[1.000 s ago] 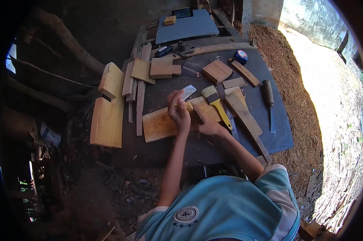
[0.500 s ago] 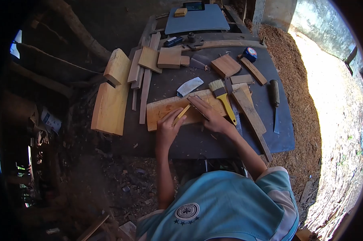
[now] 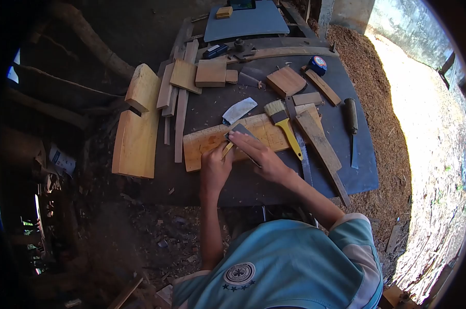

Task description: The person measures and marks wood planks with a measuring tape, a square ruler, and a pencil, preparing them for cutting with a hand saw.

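Observation:
My left hand [image 3: 216, 169] is closed around a small, narrow piece of wood [image 3: 227, 148], whose pale end sticks up past the fingers. My right hand [image 3: 264, 158] lies with its fingers extended over a dark flat sheet that looks like sandpaper [image 3: 240, 130], pressing it near the wood piece. Beneath both hands lies a long yellowish board [image 3: 202, 146] on the dark tabletop. A folded whitish cloth or paper [image 3: 239, 110] rests just beyond the board. To the right, a yellow-handled paintbrush [image 3: 289, 135] lies across the board.
A notched wooden block [image 3: 135, 139] stands at the left beside several wood strips [image 3: 182, 121]. Right of the brush are a handsaw [image 3: 305, 167], a long wood piece [image 3: 318, 139] and a wooden-handled knife-like tool [image 3: 351, 121]. A tape measure [image 3: 317, 65] sits behind; sawdust [image 3: 385, 134] covers the ground.
Both hands have shifted slightly; the right hand's fingertips have moved left and down toward the left hand. The dark sheet now shows beyond the right fingers. The view has tilted slightly.

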Motion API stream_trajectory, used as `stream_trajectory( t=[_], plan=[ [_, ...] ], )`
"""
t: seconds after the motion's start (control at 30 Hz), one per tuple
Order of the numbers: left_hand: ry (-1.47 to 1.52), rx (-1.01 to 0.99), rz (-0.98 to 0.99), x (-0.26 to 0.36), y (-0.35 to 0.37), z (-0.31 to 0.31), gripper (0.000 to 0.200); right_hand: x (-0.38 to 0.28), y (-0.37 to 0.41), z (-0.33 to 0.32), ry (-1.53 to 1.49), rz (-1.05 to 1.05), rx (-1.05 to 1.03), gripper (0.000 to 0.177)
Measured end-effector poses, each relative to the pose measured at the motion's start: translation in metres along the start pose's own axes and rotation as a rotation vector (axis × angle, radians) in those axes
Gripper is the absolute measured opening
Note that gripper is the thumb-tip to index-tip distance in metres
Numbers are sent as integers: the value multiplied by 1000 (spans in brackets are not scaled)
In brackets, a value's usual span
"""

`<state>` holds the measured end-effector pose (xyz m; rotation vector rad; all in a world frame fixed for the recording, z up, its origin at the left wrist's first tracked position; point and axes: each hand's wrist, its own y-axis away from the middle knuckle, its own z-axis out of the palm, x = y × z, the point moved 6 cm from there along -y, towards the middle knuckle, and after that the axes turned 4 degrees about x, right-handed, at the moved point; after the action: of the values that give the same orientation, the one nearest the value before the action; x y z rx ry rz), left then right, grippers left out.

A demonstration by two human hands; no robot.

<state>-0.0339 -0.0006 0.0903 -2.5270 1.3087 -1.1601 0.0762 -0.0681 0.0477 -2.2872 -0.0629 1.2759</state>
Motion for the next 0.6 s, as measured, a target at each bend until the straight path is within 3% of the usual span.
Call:
stream_trajectory(
  t=[0.07, 0.17, 0.2, 0.27, 0.3, 0.37, 0.47, 0.6],
  plan=[
    [44, -18, -92, 8, -1, -2, 17, 17, 1, -1, 93, 53, 41, 72],
    [26, 82, 59, -6, 3, -1, 18, -42, 1, 0, 86, -158, -11, 67],
    [58, 67, 0, -7, 2, -2, 18, -34, 0, -2, 61, -116, -27, 65],
    [125, 42, -128, -4, 4, -4, 18, 0, -2, -1, 122, -18, 36, 67],
    [89, 61, -80, -3, 8, -5, 18, 3, -8, -4, 154, 24, 74, 68],
    [20, 125, 43, -4, 4, -4, 18, -17, -10, -4, 105, -47, 48, 70],
    [100, 40, -60, -3, 4, -1, 18, -20, 3, 0, 60, -31, 22, 68],
    [58, 66, -34, -3, -5, 0, 19, -43, -3, -1, 50, -88, 17, 65]
  ],
)
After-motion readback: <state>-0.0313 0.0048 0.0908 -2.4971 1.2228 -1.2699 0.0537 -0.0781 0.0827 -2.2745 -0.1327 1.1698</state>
